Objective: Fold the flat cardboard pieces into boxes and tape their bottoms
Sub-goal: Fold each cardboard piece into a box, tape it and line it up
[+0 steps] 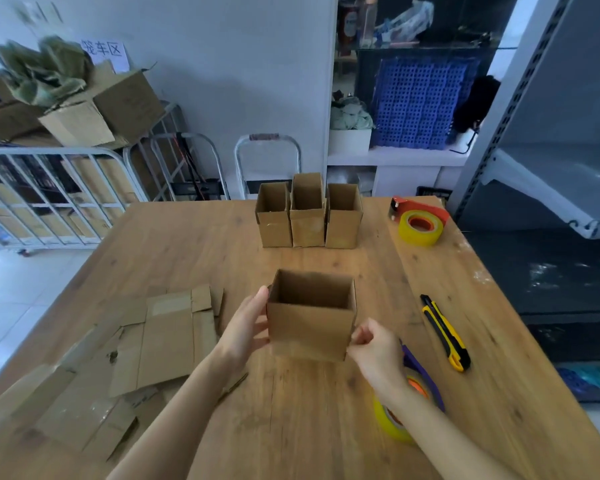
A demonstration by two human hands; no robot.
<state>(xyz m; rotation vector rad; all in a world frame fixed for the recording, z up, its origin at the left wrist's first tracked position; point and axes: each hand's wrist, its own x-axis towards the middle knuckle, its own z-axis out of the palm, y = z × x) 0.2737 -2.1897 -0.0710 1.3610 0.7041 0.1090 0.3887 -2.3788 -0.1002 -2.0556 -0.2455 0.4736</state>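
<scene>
We hold one box (310, 327): left hand (245, 327) fingers straight, pressed together on its side; right hand (371, 348) fingers curled at its edge, pinch unclear. Three boxes (307, 216) behind, far tape (420, 226), near tape (392, 424), one knife (445, 332).

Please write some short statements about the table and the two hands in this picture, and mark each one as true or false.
1. Three folded boxes stand in a row at the far side of the table. True.
2. The box between the hands is open at the top. True.
3. The utility knife lies to the left of that box. False: it lies to its right.
4. The flat cardboard pieces lie on the left part of the table. True.
5. The right hand holds a roll of tape. False: it pinches the box at its lower right corner, while the left hand presses its left side.
</scene>
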